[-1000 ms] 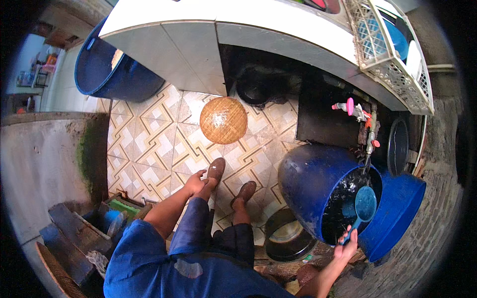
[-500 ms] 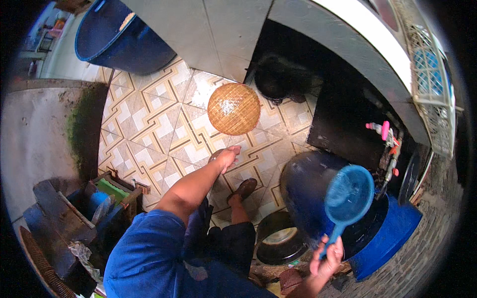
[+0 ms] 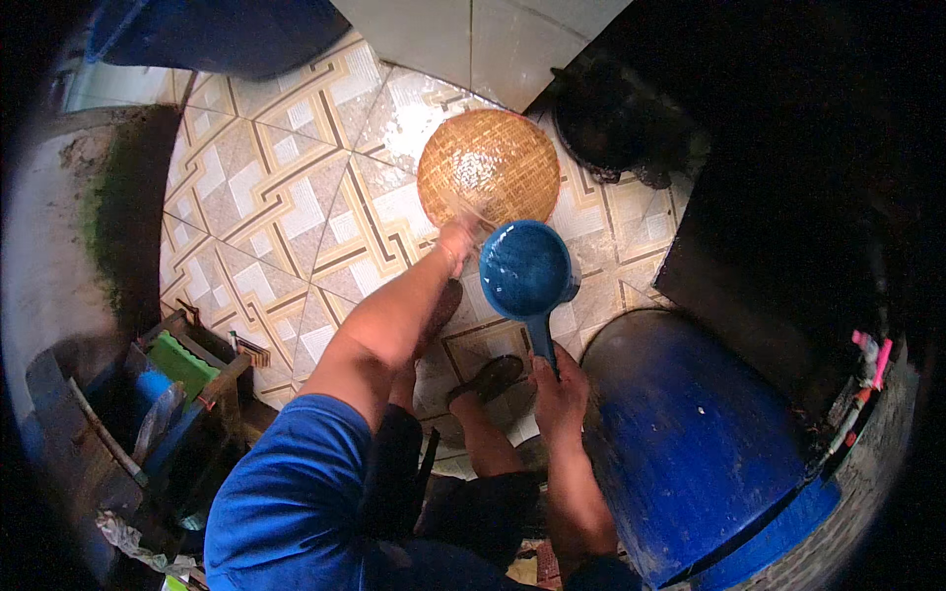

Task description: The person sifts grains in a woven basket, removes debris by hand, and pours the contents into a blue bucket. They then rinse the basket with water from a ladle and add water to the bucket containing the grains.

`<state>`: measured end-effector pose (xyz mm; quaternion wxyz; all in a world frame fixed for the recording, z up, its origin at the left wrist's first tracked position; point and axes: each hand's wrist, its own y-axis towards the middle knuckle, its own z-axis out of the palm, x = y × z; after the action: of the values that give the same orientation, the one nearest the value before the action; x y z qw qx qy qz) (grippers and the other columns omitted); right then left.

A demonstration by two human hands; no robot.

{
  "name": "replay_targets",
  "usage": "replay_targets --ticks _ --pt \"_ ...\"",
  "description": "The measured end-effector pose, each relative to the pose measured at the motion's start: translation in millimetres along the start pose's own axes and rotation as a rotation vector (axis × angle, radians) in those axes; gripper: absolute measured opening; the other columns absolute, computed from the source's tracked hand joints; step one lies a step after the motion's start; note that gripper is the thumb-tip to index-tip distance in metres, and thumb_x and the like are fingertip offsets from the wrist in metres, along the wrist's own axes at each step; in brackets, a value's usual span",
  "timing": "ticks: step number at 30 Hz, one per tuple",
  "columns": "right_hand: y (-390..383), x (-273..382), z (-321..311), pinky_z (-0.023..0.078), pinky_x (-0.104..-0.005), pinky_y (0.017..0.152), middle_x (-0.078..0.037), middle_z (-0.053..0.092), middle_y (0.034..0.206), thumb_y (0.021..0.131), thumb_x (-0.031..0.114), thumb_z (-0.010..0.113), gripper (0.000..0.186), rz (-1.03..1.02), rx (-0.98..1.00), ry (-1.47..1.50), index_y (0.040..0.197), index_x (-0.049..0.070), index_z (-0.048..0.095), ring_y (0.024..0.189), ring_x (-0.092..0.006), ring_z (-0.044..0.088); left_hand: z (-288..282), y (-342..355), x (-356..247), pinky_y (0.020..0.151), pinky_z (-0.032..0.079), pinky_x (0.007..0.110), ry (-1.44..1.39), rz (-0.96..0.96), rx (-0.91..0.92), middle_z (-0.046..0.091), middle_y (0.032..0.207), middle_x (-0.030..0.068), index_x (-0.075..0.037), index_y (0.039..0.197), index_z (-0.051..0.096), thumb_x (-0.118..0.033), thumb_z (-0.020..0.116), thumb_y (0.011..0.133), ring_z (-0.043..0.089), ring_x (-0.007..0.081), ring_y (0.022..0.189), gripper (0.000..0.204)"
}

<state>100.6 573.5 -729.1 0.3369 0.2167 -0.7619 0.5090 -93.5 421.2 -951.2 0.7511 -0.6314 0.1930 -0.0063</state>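
My right hand (image 3: pixel 560 389) grips the handle of a blue plastic water dipper (image 3: pixel 527 271). The dipper's round bowl faces up in front of my legs, with light glinting inside it; how much water it holds I cannot tell. Just beyond lies a round woven bamboo basket (image 3: pixel 493 163) on the tiled floor, its surface wet and shiny. My left hand (image 3: pixel 456 243) reaches to the basket's near edge, left of the dipper. Its fingers are smeared by motion and overlap the rim, so whether they grip it is unclear.
A large blue drum (image 3: pixel 700 433) stands at my right, near a pipe with a pink tap (image 3: pixel 872 360). A blackened stove-like object (image 3: pixel 611 123) sits beyond the basket. Another blue tub (image 3: pixel 227 34) is at the far left. Wooden clutter (image 3: pixel 197 394) stands at my left on patterned tiles (image 3: pixel 286 197).
My right hand has swung the dipper leftward from beside the drum toward the basket. My left hand has moved forward to the basket's near edge. The view has shifted closer to the floor.
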Motion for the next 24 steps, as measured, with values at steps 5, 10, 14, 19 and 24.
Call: replay_targets --ticks 5,10,14,19,24 --pt "37 -19 22 0.04 -0.0193 0.06 0.002 0.061 0.082 0.095 0.007 0.055 0.02 0.006 -0.014 -0.104 0.111 0.002 0.066 0.066 -0.0041 0.05 -49 105 77 0.094 0.046 0.04 -0.171 0.29 -0.293 0.055 0.131 0.0223 -0.004 0.138 0.045 -0.044 0.058 0.089 0.055 0.0313 0.116 0.065" --pt "65 -42 24 0.039 -0.0179 0.055 0.001 0.064 0.088 0.096 0.008 0.056 0.021 0.063 -0.047 0.01 0.114 0.002 0.065 0.068 -0.0021 0.051 -79 141 94 0.102 0.039 0.042 -0.302 0.047 -0.352 0.045 0.142 0.0219 -0.006 0.148 0.028 -0.051 0.062 0.086 0.046 0.0335 0.127 0.084" --pt "83 -59 23 0.039 -0.0173 0.052 -0.001 0.067 0.095 0.096 0.011 0.058 0.026 0.076 -0.068 0.002 0.12 0.001 0.062 0.067 -0.0026 0.053 -96 176 107 0.106 0.035 0.048 -0.479 0.044 -0.33 0.037 0.146 0.022 0.001 0.146 0.023 -0.061 0.064 0.082 0.04 0.0331 0.131 0.098" --pt "107 -60 25 0.038 -0.0167 0.051 -0.002 0.067 0.098 0.095 0.012 0.059 0.029 0.163 -0.067 -0.003 0.122 0.001 0.061 0.067 -0.003 0.053 -88 200 98 0.109 0.033 0.048 -0.692 0.162 -0.305 0.039 0.142 0.0251 0.005 0.14 0.026 -0.061 0.069 0.079 0.039 0.035 0.132 0.1" --pt "125 -76 27 0.037 -0.0166 0.05 -0.002 0.067 0.098 0.096 0.014 0.059 0.03 0.138 -0.069 0.021 0.122 0.001 0.061 0.067 -0.0033 0.054 -85 184 81 0.107 0.039 0.045 -0.936 0.111 -0.255 0.038 0.142 0.0241 0.005 0.136 0.03 -0.058 0.075 0.076 0.041 0.0333 0.133 0.097"
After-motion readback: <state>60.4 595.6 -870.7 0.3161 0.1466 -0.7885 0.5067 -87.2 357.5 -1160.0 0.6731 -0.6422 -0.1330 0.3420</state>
